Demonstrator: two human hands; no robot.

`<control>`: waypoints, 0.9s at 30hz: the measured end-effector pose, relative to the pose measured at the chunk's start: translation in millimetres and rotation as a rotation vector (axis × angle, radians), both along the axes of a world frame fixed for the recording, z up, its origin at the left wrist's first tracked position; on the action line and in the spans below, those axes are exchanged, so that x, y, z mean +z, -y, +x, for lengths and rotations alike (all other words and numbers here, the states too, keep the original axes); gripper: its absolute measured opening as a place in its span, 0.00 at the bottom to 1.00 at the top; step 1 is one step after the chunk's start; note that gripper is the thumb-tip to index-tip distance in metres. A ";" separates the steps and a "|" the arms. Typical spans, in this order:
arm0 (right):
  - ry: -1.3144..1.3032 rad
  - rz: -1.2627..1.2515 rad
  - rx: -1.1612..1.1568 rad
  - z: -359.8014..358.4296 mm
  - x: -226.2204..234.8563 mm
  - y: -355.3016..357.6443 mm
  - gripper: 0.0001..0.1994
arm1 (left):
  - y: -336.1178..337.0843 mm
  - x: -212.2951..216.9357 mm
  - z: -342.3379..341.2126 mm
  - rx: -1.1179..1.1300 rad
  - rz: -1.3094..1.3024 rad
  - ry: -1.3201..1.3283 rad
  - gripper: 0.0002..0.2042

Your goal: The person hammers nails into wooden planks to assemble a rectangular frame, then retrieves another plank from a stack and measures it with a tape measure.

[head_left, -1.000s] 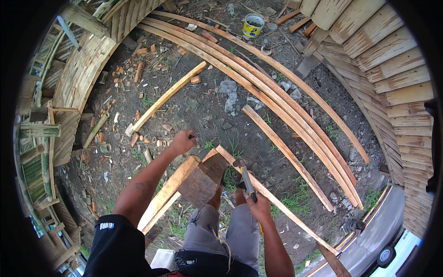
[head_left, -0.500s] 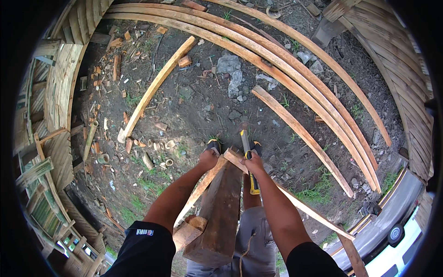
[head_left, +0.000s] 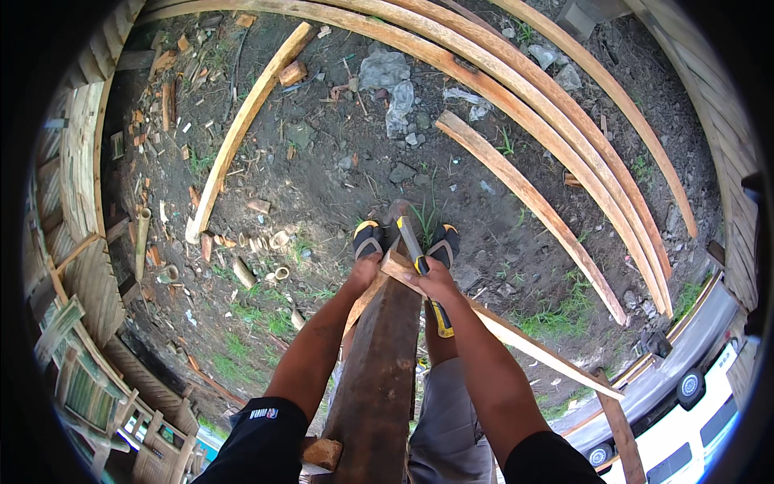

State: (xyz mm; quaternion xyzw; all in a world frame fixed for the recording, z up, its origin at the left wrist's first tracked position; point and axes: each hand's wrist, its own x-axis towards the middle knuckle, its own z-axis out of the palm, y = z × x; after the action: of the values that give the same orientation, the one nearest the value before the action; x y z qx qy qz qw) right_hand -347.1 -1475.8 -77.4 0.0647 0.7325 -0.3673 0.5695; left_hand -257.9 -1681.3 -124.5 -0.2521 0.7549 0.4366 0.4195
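Note:
My left hand presses on the near end of a thin pale wooden strip where it lies across the top of a dark upright beam. From there the strip runs down to the right. My right hand lies on the strip too, shut on a blade tool with a yellow and black handle. The blade points away from me, between my two sandalled feet. Both hands are close together at the beam's top end.
Several long curved planks lie on the dirt ahead and to the right, and one straight plank to the left. Wood scraps and bamboo bits litter the ground. Slatted wooden frames stand left; a white vehicle is at lower right.
My left hand has come in from the left to meet the right at the beam's top. The view has tipped down over the beam, so my feet now show.

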 end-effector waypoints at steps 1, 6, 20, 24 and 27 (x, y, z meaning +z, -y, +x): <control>-0.036 0.030 0.013 1.1 2.9 0.5 0.27 | -2.9 2.2 -0.2 0.000 -0.036 0.014 0.19; -0.122 0.116 -0.013 8.4 14.8 5.1 0.28 | -16.8 11.5 0.3 0.270 0.027 0.111 0.20; 0.103 -0.023 -0.334 -4.1 16.2 -10.3 0.18 | 18.4 -6.0 -46.4 -0.150 -0.163 -0.441 0.11; 0.125 0.014 -0.475 -14.4 27.7 -30.2 0.16 | 13.4 25.4 -114.8 0.191 0.194 0.079 0.11; 0.039 0.137 -0.372 -26.7 60.6 -49.5 0.16 | -12.7 44.9 -146.7 0.134 0.231 0.210 0.13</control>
State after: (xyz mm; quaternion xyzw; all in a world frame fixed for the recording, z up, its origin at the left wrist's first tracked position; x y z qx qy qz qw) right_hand -373.9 -1426.3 -16.8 0.2446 0.7200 -0.4140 0.5004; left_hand -404.6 -1668.6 -79.6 -0.2960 0.6332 0.5189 0.4921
